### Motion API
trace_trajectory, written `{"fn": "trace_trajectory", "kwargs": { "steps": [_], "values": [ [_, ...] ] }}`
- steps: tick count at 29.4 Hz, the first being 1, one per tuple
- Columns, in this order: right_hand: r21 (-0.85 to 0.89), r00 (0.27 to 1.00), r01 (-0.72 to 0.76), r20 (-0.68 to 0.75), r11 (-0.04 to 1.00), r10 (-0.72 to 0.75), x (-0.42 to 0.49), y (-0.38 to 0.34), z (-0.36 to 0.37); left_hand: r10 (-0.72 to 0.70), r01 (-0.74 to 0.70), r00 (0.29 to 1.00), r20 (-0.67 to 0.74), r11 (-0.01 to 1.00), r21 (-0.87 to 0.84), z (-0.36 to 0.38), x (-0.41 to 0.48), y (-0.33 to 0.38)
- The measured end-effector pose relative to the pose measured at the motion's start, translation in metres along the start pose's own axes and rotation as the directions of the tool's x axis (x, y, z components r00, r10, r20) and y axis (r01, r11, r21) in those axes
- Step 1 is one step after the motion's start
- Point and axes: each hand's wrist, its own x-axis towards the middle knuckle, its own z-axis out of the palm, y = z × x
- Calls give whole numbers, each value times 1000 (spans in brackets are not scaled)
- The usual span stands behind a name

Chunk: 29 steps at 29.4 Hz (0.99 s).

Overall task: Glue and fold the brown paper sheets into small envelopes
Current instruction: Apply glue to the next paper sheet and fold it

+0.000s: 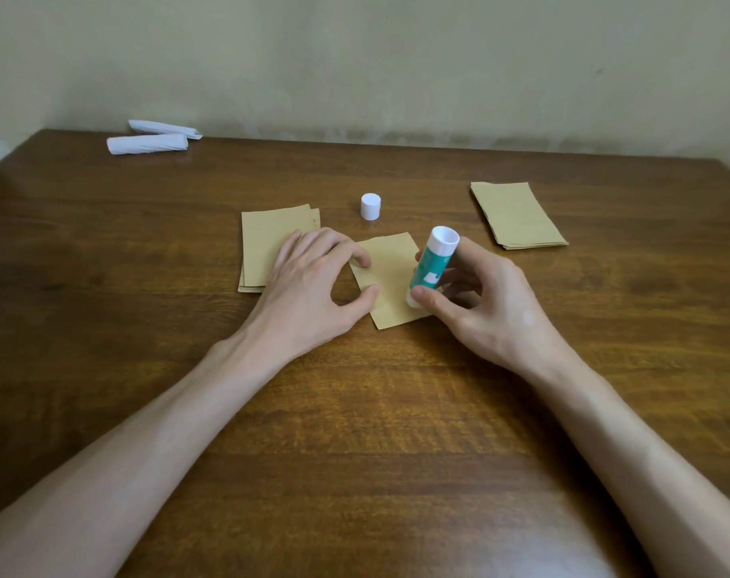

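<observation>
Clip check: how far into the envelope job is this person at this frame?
Done: the cap is off and stands on the table; whether the left stack or the right stack holds finished envelopes cannot be told. In hand: the left hand presses one sheet flat while the right hand holds the glue stick tip-down at its right edge. Left: folding this sheet.

I see a glossy, grained dark wooden table point(146, 327), matt brown paper sheets point(517, 214), a smooth teal-and-white plastic glue stick point(432, 260), and its white plastic cap point(370, 206).
</observation>
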Motion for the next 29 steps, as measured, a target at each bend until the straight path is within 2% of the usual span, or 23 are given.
{"fn": "trace_trajectory", "kwargs": {
  "steps": [5,14,22,29],
  "values": [
    [30,999,31,-38,999,-30,0,0,5,0,0,1000,0,1000,2,-1,0,0],
    [-39,998,40,55,998,-37,1,2,-2,-13,13,1000,10,1000,2,-2,0,0],
    [-165,999,25,-25,986,-29,-1,-3,-7,-4,4,1000,8,1000,1,-2,-1,0],
    [-208,998,-42,-45,977,34,-2,-1,-16,-4,4,1000,-1,1000,-10,0,-1,0]
  ]
}}
